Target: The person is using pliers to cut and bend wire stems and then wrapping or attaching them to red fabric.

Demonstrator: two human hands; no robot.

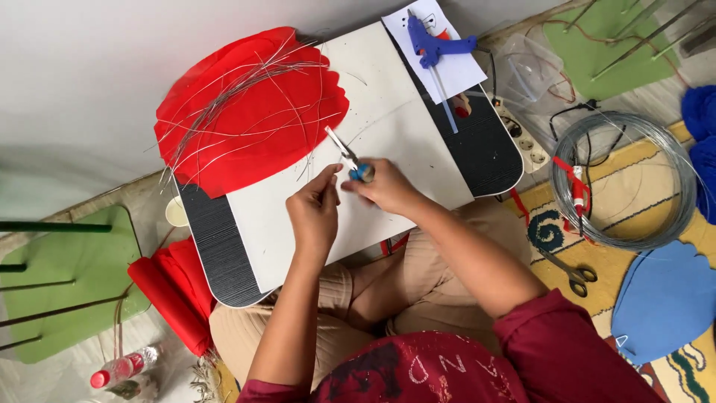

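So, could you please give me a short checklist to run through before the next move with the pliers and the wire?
1. Right hand holds the pliers by the blue handles: ok.
2. Left hand close at the plier handles: ok.
3. Wire caught between the plier tips: cannot tell, too thin to see.
4. Cut wires lie on the red petal sheet, within reach: ok.
5. White board rests flat over the lap: ok.
6. Blue glue gun lies apart from both hands: ok.

Both hands meet mid-frame: left hand (314,216) pinching, right hand (388,188) fisted, forearms angled inward.
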